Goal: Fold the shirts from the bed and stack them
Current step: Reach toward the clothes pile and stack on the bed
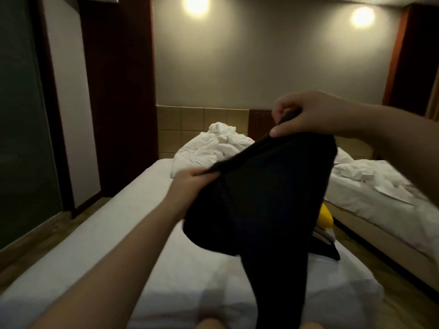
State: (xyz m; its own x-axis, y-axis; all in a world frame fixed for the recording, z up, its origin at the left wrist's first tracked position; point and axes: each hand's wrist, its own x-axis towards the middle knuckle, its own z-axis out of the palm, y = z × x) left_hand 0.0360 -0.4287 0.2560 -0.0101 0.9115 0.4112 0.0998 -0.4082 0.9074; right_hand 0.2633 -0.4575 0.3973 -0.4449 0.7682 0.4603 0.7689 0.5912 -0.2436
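A black shirt (261,198) hangs in the air above the white bed (95,245), held up by both hands. My left hand (190,184) pinches its upper edge at the lower left. My right hand (306,115) grips the same edge higher up at the right, so the edge slopes. The shirt's lower part droops down to the bed's near end. Behind the shirt, at the bed's right side, lies a small pile of clothes (325,231) with a yellow piece, a pale piece and a dark one, mostly hidden.
A crumpled white duvet (213,146) lies at the bed's far end by the headboard. A second bed (380,186) with rumpled white bedding stands to the right across a narrow gap. A dark glass partition (21,138) lines the left.
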